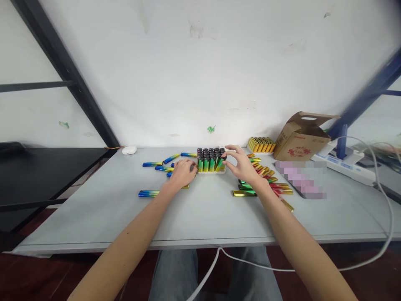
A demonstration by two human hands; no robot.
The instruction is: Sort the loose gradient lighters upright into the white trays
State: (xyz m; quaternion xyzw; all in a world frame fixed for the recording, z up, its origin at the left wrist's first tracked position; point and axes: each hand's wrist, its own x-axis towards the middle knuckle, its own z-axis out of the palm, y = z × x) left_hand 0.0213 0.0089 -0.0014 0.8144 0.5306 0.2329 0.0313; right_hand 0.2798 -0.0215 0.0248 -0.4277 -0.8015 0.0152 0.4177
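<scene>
A block of upright green-yellow lighters with black tops (211, 161) stands in a white tray (213, 172) at the middle of the table; one at its right front leans. My right hand (239, 164) is at the block's right side, its thumb and fingers apart around the leaning lighter's top. At the left side, my left hand (184, 171) has its fingers curled close to the block; what they hold, if anything, is hidden. Blue-yellow lighters (152, 164) lie loose around my left hand. Green, red and gold ones (282, 188) lie beside my right wrist.
Behind on the right, gold lighters (262, 144) stand in a tray beside an open cardboard box (300, 140). A power strip (344, 167), white cable and pixelated flat object (300, 179) lie right. A white case (129, 150) sits back left.
</scene>
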